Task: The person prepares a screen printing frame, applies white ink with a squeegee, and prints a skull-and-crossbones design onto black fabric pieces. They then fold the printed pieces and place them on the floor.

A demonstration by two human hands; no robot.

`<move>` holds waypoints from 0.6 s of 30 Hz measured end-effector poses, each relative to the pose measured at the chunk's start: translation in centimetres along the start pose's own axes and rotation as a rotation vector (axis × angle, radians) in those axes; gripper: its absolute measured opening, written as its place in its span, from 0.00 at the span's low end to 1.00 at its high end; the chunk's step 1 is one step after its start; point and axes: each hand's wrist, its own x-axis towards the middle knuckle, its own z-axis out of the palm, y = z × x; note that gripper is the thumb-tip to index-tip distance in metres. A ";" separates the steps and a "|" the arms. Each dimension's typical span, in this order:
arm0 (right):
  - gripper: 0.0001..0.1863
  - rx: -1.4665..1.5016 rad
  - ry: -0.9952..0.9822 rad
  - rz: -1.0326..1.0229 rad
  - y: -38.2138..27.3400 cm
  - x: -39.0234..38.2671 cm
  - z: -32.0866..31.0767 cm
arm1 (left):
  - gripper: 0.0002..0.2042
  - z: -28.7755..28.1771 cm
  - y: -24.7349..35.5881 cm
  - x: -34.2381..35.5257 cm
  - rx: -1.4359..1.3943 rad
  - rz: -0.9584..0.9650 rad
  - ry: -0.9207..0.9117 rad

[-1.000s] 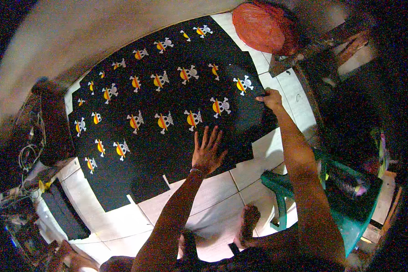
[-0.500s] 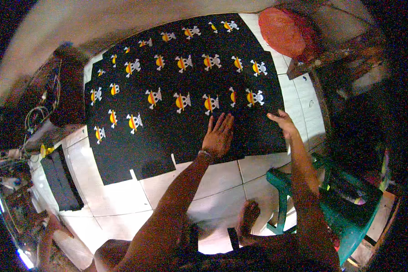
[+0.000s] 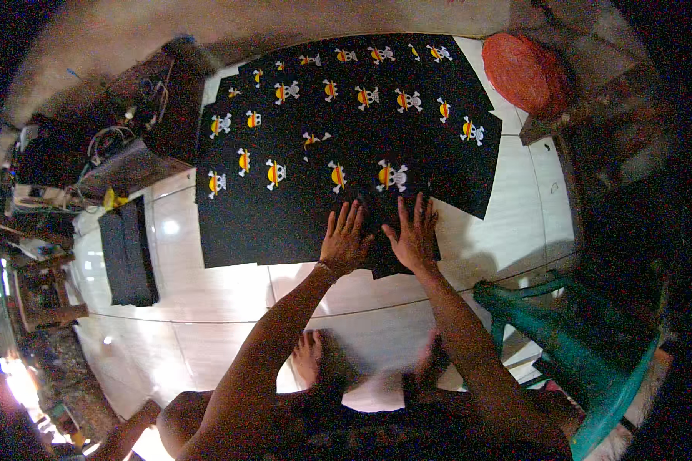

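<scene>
Left hand [image 3: 344,244]: frame centre, fingers spread on the cloth [image 3: 284,219]
Right hand [image 3: 414,240]: right of centre, fingers also spread
Touch: best flat and even, I'd say

Right hand [image 3: 413,240] gone from the three o'clock edge of the black cloth [image 3: 361,140] to five o'clock, now beside the left hand [image 3: 346,242], fewer skull pictures [image 3: 392,177] just past them, cloth edge at four o'clock now slanted

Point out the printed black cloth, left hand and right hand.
Printed black cloth [image 3: 354,140], head view: plain patch near its middle.
Left hand [image 3: 345,246], head view: back of the hand.
Right hand [image 3: 414,246], head view: back of the hand.
</scene>
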 end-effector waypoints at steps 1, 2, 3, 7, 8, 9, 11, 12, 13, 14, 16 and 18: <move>0.41 0.014 -0.010 -0.001 -0.5 -0.4 0.0 | 0.35 -0.6 -0.9 -1.0 -0.067 -0.010 -0.026; 0.41 0.042 -0.037 -0.027 -0.7 -0.6 -0.2 | 0.35 -1.4 -1.8 -1.5 -0.129 -0.060 -0.103; 0.41 0.057 0.014 -0.058 -0.6 -1.0 -0.3 | 0.37 -1.8 -2.8 -2.0 0.046 -0.057 -0.077; 0.42 0.133 -0.020 0.027 -1.7 -2.0 -0.4 | 0.39 -2.7 -4.7 -2.4 0.124 -0.188 0.040; 0.43 0.107 -0.015 0.037 -2.6 -2.3 -0.3 | 0.39 -2.6 -4.6 -2.6 0.118 -0.221 -0.033; 0.44 0.048 -0.069 0.080 -3.8 -2.4 -0.1 | 0.39 -2.6 -4.4 -2.8 0.120 -0.216 -0.035; 0.45 0.087 -0.054 0.051 -6.1 -2.5 0.4 | 0.40 -3.2 -4.2 -3.3 0.113 -0.240 -0.097; 0.45 0.105 -0.121 0.065 -6.7 -2.5 0.5 | 0.40 -4.3 -4.5 -3.7 0.050 -0.162 -0.062; 0.45 0.156 -0.148 0.047 -6.9 -2.4 0.5 | 0.40 -5.6 -5.1 -4.2 -0.004 -0.113 -0.084; 0.45 0.190 -0.057 0.073 -7.0 -2.2 0.5 | 0.40 -7.1 -5.7 -4.6 -0.034 -0.105 -0.177; 0.44 0.299 -0.039 0.143 -6.1 -2.0 0.3 | 0.40 -12.0 -9.2 -4.9 0.099 -0.096 -0.197; 0.43 0.161 0.036 0.182 -5.1 -1.9 0.2 | 0.40 -17.0 -13.2 -5.5 0.171 -0.078 -0.101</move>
